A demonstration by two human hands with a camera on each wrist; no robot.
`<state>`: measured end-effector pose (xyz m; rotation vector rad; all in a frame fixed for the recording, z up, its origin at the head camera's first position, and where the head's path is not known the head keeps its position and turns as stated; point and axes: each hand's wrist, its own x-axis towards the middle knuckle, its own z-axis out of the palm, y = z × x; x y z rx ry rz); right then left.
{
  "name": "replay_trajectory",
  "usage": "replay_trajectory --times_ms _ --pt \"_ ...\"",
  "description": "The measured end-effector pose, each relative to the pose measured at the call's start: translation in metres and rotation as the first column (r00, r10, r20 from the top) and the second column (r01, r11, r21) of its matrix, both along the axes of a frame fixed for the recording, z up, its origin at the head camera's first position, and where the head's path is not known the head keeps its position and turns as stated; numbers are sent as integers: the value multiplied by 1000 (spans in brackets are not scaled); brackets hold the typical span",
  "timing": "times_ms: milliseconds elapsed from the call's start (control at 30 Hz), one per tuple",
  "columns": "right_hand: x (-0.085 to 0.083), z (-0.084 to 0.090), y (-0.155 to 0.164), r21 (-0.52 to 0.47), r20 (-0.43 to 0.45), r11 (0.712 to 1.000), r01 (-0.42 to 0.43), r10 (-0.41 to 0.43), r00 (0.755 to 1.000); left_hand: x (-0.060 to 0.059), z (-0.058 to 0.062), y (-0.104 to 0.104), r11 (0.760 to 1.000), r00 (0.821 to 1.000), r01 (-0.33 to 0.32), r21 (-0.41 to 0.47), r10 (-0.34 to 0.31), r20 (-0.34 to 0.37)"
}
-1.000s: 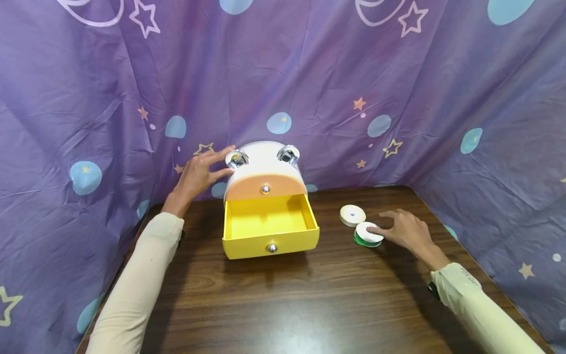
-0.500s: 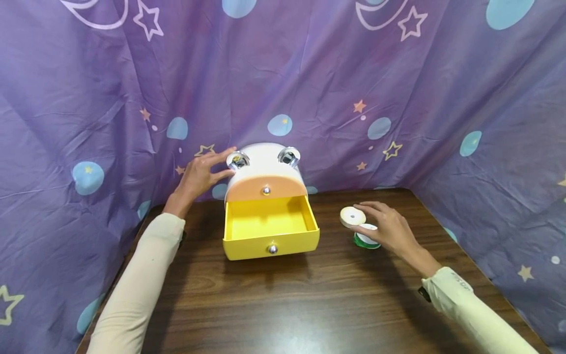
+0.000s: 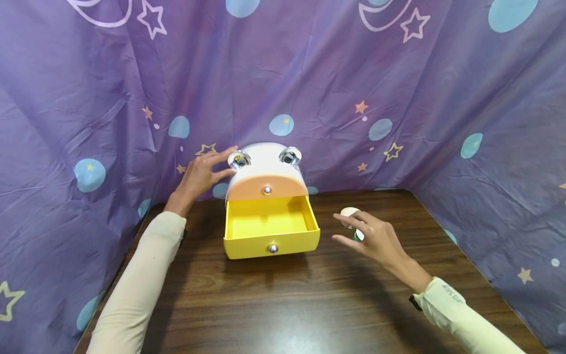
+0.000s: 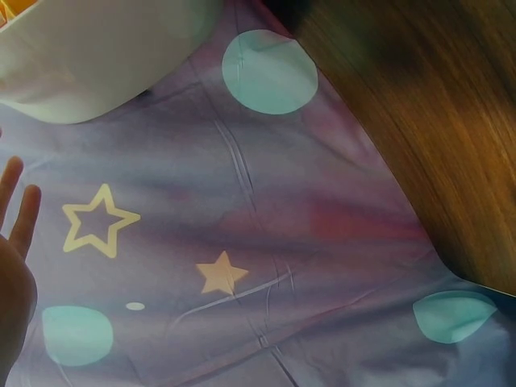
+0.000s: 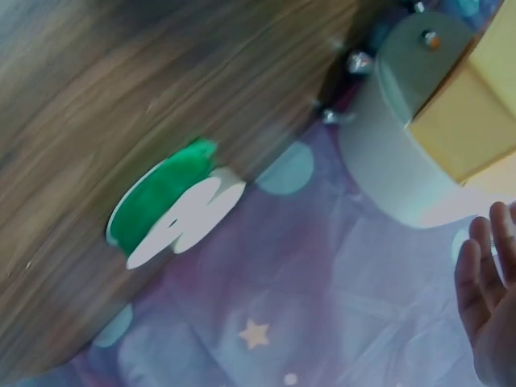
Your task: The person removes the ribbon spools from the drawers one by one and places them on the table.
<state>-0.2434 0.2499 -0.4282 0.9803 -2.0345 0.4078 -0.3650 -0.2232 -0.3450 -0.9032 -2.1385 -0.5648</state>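
A white box (image 3: 265, 160) with chrome eye-like knobs stands at the back of the table, its yellow drawer (image 3: 247, 247) pulled out and bare inside. Thumb and forefinger of my left hand (image 3: 199, 172) lie extended at the box's left chrome eye (image 3: 239, 160), fingertips right at its edge. My right hand (image 3: 376, 241) hovers with fingers spread and nothing between them, right of the drawer. It partly covers a pale spool (image 3: 349, 212) and a spool of green ribbon (image 5: 161, 197). In the right wrist view both spools lie side by side on the wood.
An orange upper drawer (image 3: 247, 189) with a round metal knob sits shut above the yellow one. The dark wooden table (image 3: 247, 305) ends at the back and sides against a purple curtain (image 3: 318, 98) with stars.
My right hand has moved left from the green ribbon spool, across the pale spool, toward the drawer. Both spools stay where they were. My left hand keeps its place at the chrome eye.
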Motion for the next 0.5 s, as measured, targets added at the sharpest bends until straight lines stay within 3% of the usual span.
replay_trajectory --times_ms 233,500 --pt "14 -7 -25 -4 -61 992 -122 122 991 2 1 0 1000 1000 -4 -7 4 5" --pt "21 -24 -59 18 -35 981 -195 195 980 4 2 0 1000 999 -19 -5 19 28"
